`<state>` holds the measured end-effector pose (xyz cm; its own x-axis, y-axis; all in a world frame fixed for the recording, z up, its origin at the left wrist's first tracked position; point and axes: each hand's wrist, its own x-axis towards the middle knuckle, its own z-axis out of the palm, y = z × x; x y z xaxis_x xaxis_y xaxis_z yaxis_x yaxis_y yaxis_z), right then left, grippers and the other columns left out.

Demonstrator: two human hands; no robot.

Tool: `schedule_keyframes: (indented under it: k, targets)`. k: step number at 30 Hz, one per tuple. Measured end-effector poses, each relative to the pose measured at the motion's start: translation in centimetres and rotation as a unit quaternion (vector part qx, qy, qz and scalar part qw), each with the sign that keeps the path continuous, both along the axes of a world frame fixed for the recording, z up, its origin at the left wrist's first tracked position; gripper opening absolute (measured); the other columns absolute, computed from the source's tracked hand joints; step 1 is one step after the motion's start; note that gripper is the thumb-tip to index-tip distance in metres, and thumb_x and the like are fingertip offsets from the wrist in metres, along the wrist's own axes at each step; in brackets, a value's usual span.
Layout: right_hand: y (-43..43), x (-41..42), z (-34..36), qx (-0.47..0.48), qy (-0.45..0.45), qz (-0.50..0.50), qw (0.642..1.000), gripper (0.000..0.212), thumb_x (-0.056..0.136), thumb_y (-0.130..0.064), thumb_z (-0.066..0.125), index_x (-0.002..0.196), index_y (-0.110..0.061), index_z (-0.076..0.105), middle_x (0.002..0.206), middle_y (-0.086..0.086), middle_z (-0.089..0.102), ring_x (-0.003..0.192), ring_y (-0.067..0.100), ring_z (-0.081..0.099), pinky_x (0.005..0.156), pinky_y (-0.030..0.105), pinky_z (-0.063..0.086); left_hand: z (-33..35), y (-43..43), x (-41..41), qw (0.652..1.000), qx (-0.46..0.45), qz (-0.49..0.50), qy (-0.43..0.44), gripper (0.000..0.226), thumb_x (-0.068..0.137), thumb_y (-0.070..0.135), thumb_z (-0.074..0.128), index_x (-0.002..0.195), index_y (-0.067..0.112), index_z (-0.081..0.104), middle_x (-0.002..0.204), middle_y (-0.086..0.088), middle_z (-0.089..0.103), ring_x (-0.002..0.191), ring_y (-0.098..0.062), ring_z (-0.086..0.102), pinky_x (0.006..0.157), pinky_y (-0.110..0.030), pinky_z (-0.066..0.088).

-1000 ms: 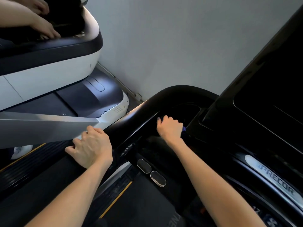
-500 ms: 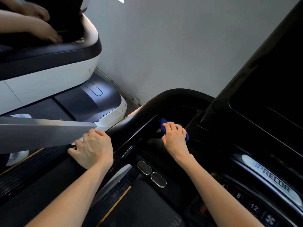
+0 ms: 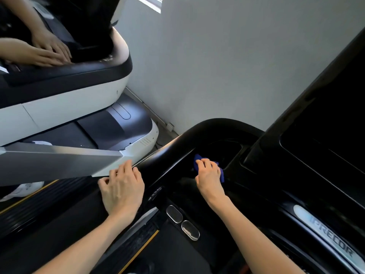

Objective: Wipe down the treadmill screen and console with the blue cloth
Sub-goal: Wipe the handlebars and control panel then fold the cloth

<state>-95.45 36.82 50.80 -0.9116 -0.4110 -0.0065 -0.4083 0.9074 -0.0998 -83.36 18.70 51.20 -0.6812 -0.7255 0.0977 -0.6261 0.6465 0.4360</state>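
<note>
My right hand [image 3: 209, 177] grips the blue cloth [image 3: 197, 162] and presses it into the recessed tray of the black treadmill console [image 3: 235, 153], left of the dark screen [image 3: 324, 131]. Only the cloth's edges show past my fingers. My left hand [image 3: 122, 189] rests on the black left handrail [image 3: 173, 147] where it meets a silver arm [image 3: 59, 161], fingers loosely bent over the rail. The screen rises at the right, dark and unlit.
A white and black neighbouring machine [image 3: 65, 99] stands at the left, with another person's hands [image 3: 47, 50] on its console. Two oval metal sensor pads [image 3: 182, 222] sit below the console. A silver Precor badge [image 3: 327, 240] runs along the lower right. A grey wall [image 3: 227, 56] is behind.
My right hand has drawn back slightly toward me along the tray with the cloth, so more blue shows at my fingertips. My left hand's fingers have stretched forward along the rail.
</note>
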Motion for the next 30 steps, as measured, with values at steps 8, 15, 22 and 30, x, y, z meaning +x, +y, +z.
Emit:
schedule_keyframes:
  k: [8, 15, 22, 30]
  targets:
    - [2.2, -4.0, 3.6, 0.08, -0.166, 0.08, 0.98, 0.055, 0.083, -0.011, 0.052, 0.137, -0.009, 0.043, 0.136, 0.01, 0.048, 0.12, 0.031, 0.048, 0.102, 0.038, 0.039, 2.9, 1.5, -9.3, 0.983, -0.025, -0.17, -0.061, 0.083, 0.079, 0.057, 0.057, 0.138, 0.004, 0.033, 0.138, -0.009, 0.043, 0.127, -0.026, 0.039, 0.107, -0.048, 0.027]
    - [3.6, -11.2, 6.9, 0.148, -0.234, 0.179, 0.944, 0.049, 0.082, -0.002, 0.051, 0.128, -0.019, 0.057, 0.127, 0.004, 0.057, 0.117, 0.024, 0.049, 0.1, 0.036, 0.039, 3.6, 2.5, -15.1, 0.944, -0.026, -0.257, -0.204, 0.109, 0.07, 0.071, 0.059, 0.144, 0.001, 0.019, 0.141, -0.009, 0.039, 0.13, -0.025, 0.036, 0.108, -0.05, 0.024]
    - [6.3, -17.9, 7.3, 0.441, -0.129, 0.363, 0.811, 0.039, 0.096, -0.013, 0.041, 0.132, -0.025, 0.054, 0.139, -0.006, 0.049, 0.136, 0.018, 0.03, 0.11, 0.032, 0.013, 5.0, 2.5, -17.5, 0.915, -0.036, -0.305, -0.261, 0.051, 0.068, 0.055, 0.071, 0.101, 0.017, 0.061, 0.105, 0.001, 0.064, 0.105, -0.022, 0.057, 0.101, -0.042, 0.031]
    - [6.0, -23.1, 6.1, 0.473, -0.048, 0.51, 0.717, 0.013, 0.071, -0.03, 0.071, 0.081, -0.035, 0.076, 0.096, -0.021, 0.07, 0.101, -0.002, 0.063, 0.091, 0.018, 0.045, 4.9, 2.8, -17.3, 0.923, -0.034, -0.276, -0.264, 0.048, 0.073, 0.045, 0.069, 0.106, 0.013, 0.059, 0.108, -0.001, 0.061, 0.105, -0.022, 0.055, 0.092, -0.033, 0.035]
